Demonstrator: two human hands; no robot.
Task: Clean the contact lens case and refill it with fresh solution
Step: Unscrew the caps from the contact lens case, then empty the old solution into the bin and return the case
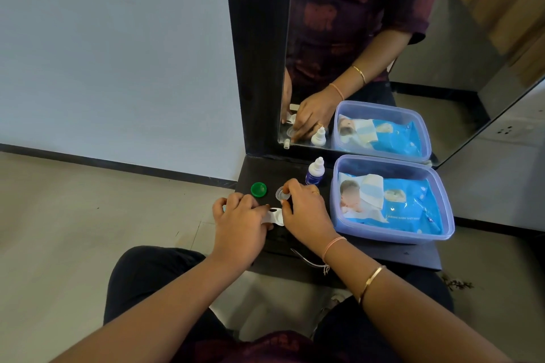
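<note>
A white contact lens case (274,216) lies on the dark shelf (383,256), and my left hand (240,218) pinches its left end. My right hand (306,209) holds a clear round cap (281,194) by its edge, just above the case's right well. A green cap (258,189) rests upside down on the shelf to the left of the clear one. A small blue solution bottle (315,171) with a white nozzle stands upright behind my right hand.
A translucent purple box (392,233) with a blue wipes pack inside sits at the right of the shelf. A mirror (383,38) in a black frame stands behind. Metal tweezers (306,259) lie near the shelf's front edge. Tiled floor lies to the left.
</note>
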